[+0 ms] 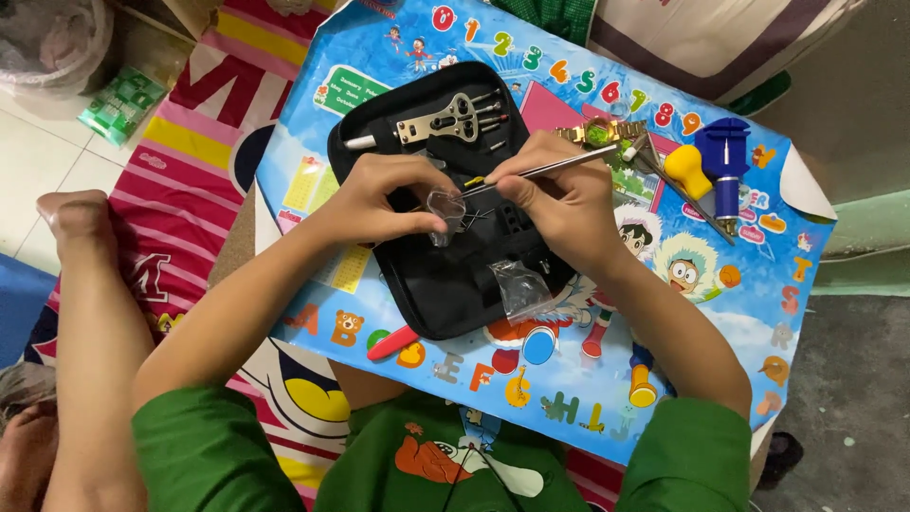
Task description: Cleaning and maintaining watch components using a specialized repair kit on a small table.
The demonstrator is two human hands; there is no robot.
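While a small clear packet (445, 210) is pinched in the left hand (384, 201), tweezers (538, 172) are gripped by the right hand (559, 194); tips should be kept steady over the black case (445, 284).

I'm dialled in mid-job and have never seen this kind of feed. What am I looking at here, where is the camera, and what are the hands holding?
There is no machine: one camera on a person's head looks down at their own two bare hands. They work over a small table covered with a colourful cartoon sheet. On it lies an open black tool case with a metal wrench inside. The left hand pinches a small clear plastic bag. The right hand holds thin metal tweezers pointed at that bag. Another clear bag lies on the case. To the right are a gold watch band, a yellow-handled tool and a blue tool.
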